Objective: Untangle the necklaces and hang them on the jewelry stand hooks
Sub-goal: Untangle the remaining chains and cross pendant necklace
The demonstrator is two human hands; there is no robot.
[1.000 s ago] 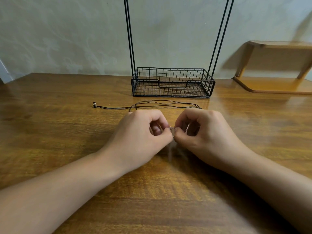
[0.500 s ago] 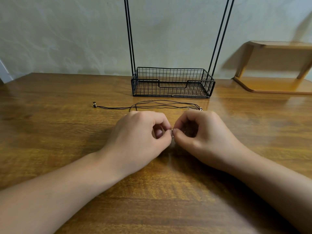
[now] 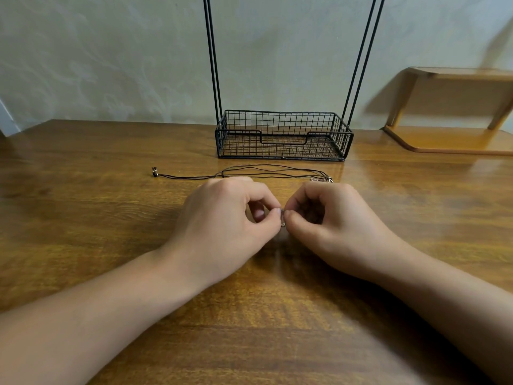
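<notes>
A black wire basket (image 3: 283, 134), the base of the jewelry stand (image 3: 362, 55), sits at the far side of a wooden desk (image 3: 83, 218); nothing can be made out inside it but its mesh floor. The stand's thin paired uprights rise from the basket's two ends and are cut off by the top of the frame, so its hooks are out of view. Just in front of the basket, black cord necklaces (image 3: 266, 172) lie stretched across the desk, small beads at the left end and a metal piece at the right end partly hidden behind the right hand (image 3: 333, 220). Nearer than the cords, the left hand (image 3: 227, 220) and the right hand meet fingertip to fingertip, each in a narrow grip, thumb and forefinger pinching a tiny metal clasp (image 3: 283, 218) between them. The clasp is too small to read clearly, and whatever chain it belongs to is hidden by the curled fingers. To the right of the basket, a wooden shelf (image 3: 455, 112) stands against the wall, cropped by the frame edge.
</notes>
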